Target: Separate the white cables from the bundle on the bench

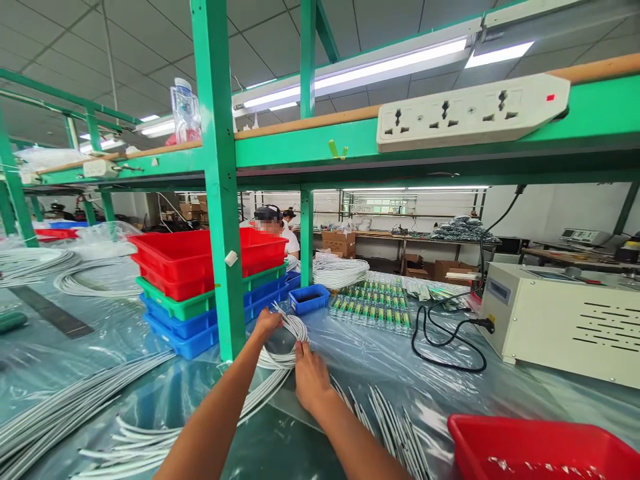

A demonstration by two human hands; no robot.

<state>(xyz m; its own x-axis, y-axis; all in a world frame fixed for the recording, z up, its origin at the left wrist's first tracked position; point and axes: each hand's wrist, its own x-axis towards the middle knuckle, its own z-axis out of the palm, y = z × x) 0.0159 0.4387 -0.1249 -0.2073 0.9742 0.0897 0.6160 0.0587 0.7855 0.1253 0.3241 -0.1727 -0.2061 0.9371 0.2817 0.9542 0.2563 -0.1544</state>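
Stacked red, green and blue bins [200, 293] are sitting left of centre, contents hidden. A small blue tray [309, 298] is looking empty. At centre frame, the left hand [267, 323] and right hand [310, 377] are gripping a coil of white cables [280, 360] on the tabletop [360, 353], fingers curled around its loops. Labels are too small to read.

Bright tube lights [380, 67] overhead, plastic sheet [380, 360] glares; edges perhaps warped

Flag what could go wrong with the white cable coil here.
1. White cable coil, gripped by left hand and touched by right hand, sits beside the green post; it may snag there.
2. Loose cut wires lie by the right forearm; a sweep could tangle them.
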